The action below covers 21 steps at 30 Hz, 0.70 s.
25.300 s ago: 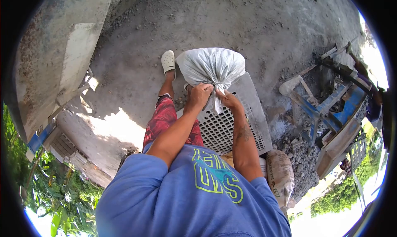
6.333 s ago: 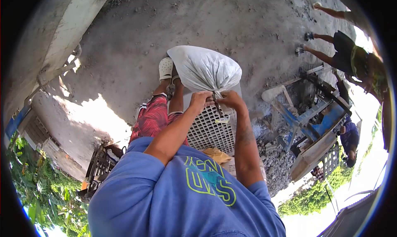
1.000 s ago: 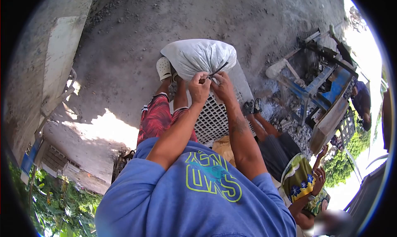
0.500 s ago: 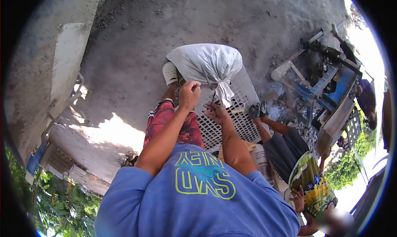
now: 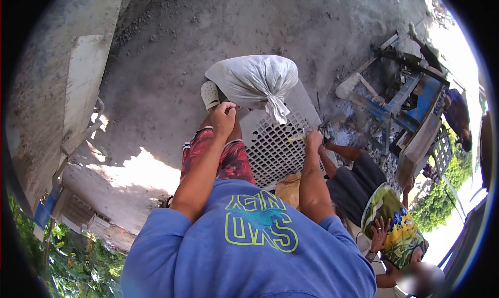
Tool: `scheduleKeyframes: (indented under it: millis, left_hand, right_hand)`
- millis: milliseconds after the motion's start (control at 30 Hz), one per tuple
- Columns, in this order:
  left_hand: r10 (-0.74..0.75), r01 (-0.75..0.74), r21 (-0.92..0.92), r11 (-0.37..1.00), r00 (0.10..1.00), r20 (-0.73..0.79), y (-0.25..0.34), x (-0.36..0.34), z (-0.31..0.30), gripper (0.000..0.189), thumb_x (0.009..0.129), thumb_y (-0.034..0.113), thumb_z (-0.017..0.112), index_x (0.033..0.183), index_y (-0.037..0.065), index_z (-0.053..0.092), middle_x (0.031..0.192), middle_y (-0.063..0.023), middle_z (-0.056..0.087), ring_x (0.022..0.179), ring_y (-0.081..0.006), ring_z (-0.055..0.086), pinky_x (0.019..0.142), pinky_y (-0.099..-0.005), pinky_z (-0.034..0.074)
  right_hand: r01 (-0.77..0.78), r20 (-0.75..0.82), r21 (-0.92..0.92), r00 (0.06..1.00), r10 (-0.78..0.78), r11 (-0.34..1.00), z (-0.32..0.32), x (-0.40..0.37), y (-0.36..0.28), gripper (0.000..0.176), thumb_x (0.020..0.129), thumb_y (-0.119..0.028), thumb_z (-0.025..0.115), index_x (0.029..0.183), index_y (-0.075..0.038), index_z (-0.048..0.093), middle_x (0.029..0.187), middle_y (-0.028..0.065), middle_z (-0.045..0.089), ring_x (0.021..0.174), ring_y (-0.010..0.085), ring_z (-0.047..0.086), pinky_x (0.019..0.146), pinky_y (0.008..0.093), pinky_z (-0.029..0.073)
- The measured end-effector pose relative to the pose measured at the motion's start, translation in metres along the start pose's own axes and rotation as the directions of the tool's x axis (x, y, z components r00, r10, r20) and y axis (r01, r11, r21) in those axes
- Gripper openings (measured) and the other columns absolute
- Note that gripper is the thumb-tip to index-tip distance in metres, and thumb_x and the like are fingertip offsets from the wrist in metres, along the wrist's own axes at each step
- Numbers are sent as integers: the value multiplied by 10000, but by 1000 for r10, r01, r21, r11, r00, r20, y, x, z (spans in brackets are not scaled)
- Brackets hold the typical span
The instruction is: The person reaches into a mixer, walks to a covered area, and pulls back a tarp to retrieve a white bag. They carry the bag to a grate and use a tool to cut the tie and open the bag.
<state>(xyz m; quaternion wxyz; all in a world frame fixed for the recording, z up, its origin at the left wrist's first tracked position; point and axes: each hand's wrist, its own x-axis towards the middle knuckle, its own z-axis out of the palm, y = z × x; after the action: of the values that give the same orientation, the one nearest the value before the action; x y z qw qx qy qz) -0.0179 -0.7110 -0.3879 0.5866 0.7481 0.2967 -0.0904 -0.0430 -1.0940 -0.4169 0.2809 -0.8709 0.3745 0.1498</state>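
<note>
A full white sack (image 5: 254,79) lies on a plastic crate (image 5: 280,147), its gathered neck hanging toward me over the lattice. My left hand (image 5: 224,117) is closed in a pinch just below the sack's left part; what it holds, if anything, is too small to make out. To the right, my right hand (image 5: 313,141) is closed over the crate's right edge. Dark thin strands (image 5: 324,122) rise beside it, seemingly from its fingers. A pale strip (image 5: 297,138) lies at the crate, just left of that hand.
A person in a floral shirt (image 5: 393,222) is close on my right, one hand (image 5: 380,234) raised. Beyond stands a blue metal frame (image 5: 400,108) with rubble around it. A concrete slab (image 5: 80,85) edges the left side. A tan bag (image 5: 288,190) is below the crate.
My right hand has moved right, away from the sack's neck, and closed, and the dark strands have moved with it. My left hand has shifted slightly left, still closed.
</note>
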Motion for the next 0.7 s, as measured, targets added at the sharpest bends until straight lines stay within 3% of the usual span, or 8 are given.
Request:
scheduleKeyframes:
  millis: [33, 100, 133, 200, 233, 333, 467, 700]
  left_hand:
    - [36, -36, 25, 999, 999, 4, 3, 0, 5, 133, 697, 105, 541, 788, 26, 596, 774, -96, 600, 658, -196, 581, 620, -292, 457]
    - [-99, 108, -38, 993, 977, 186, 23, -3, 14, 223, 692, 166, 593, 873, 36, 588, 840, -116, 597, 708, -215, 582, 649, -314, 457]
    - [-152, 172, -47, 984, 945, 289, 38, -7, 20, 270, 687, 194, 619, 907, 41, 583, 891, -130, 591, 738, -224, 583, 660, -325, 456]
    - [307, -347, 129, 929, 917, 257, 56, -14, 40, 388, 657, 284, 669, 957, 57, 574, 986, -185, 544, 815, -287, 570, 706, -367, 453]
    - [319, -360, 129, 924, 911, 261, 68, -12, 55, 388, 657, 284, 669, 957, 57, 574, 986, -185, 544, 815, -287, 570, 706, -367, 453]
    - [437, -486, 284, 826, 872, 223, 89, 7, 88, 359, 677, 256, 653, 948, 36, 571, 1001, -217, 508, 829, -353, 543, 758, -415, 437]
    - [304, -583, 357, 730, 745, 594, 68, 25, 101, 220, 684, 160, 576, 836, 3, 554, 925, -232, 495, 835, -390, 526, 737, -442, 432]
    - [260, -609, 280, 742, 647, 716, 68, 21, 52, 333, 657, 30, 539, 989, 43, 559, 946, -238, 546, 858, -355, 550, 744, -426, 433]
  right_hand:
    - [129, 207, -445, 978, -38, 886, -10, -60, -44, 286, 771, -212, 416, 752, 31, 566, 687, 199, 589, 634, 336, 588, 621, 415, 465]
    - [464, 608, -307, 767, -204, 831, 22, -105, 4, 301, 772, -249, 438, 682, -2, 584, 573, 143, 579, 569, 280, 587, 560, 367, 459]
    - [-105, 654, -218, 722, 225, 970, 19, -149, -55, 310, 773, -267, 446, 683, -2, 579, 573, 115, 577, 531, 229, 578, 532, 336, 446]
    - [122, 802, -137, 597, 38, 983, 28, -185, -84, 317, 790, -281, 472, 661, -7, 563, 543, 38, 529, 546, 121, 551, 535, 261, 454]
    - [188, 811, -132, 585, -3, 973, 30, -188, -95, 294, 811, -248, 456, 714, 4, 574, 619, 57, 569, 572, 124, 556, 582, 241, 463]
    - [-341, 652, 281, 754, 83, 897, 33, -164, -107, 246, 847, -166, 411, 893, 36, 544, 807, 90, 593, 689, 173, 582, 617, 272, 473]
    - [-385, 480, 544, 872, 100, 745, 16, -92, -111, 256, 840, -145, 382, 1003, 21, 489, 1007, 138, 550, 914, 241, 558, 752, 309, 460]
    - [-640, 603, 549, 749, 276, 538, 46, -45, -165, 253, 870, -203, 372, 1026, -15, 437, 1022, 162, 528, 868, 273, 576, 731, 372, 502]
